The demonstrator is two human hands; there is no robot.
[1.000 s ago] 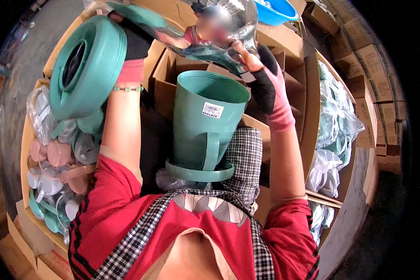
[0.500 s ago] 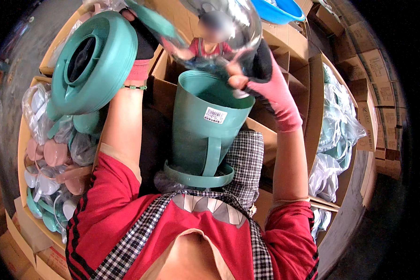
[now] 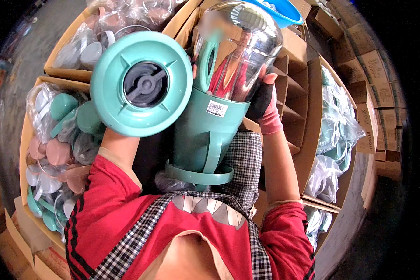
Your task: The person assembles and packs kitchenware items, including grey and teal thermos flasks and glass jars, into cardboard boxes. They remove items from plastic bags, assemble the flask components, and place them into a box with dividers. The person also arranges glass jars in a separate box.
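A green jug body (image 3: 198, 133) with a side handle, a white label and a wide rim below stands between my thighs. A mirror-bright, dome-ended vacuum flask liner (image 3: 233, 58) sits partly inside its mouth, rounded end up. My right hand (image 3: 265, 100), in a pink and black fingerless glove, is around the liner's right side, just above the body's rim. On the left, my left arm holds up a round green flask base (image 3: 108, 88) with a black centre plug (image 3: 146, 84). That base hides nearly all of my left hand.
Cartons at left (image 3: 56, 83) hold bagged green, pink and white jug parts. A divided carton (image 3: 291, 100) stands at right, beside a box of bagged green pieces (image 3: 333, 126). A blue basin (image 3: 284, 17) is at the far right; stacked cartons (image 3: 375, 70) stand beyond.
The liner has come down from above into the jug body, my right hand lowering with it. The green base has moved right and turned to show its plugged face.
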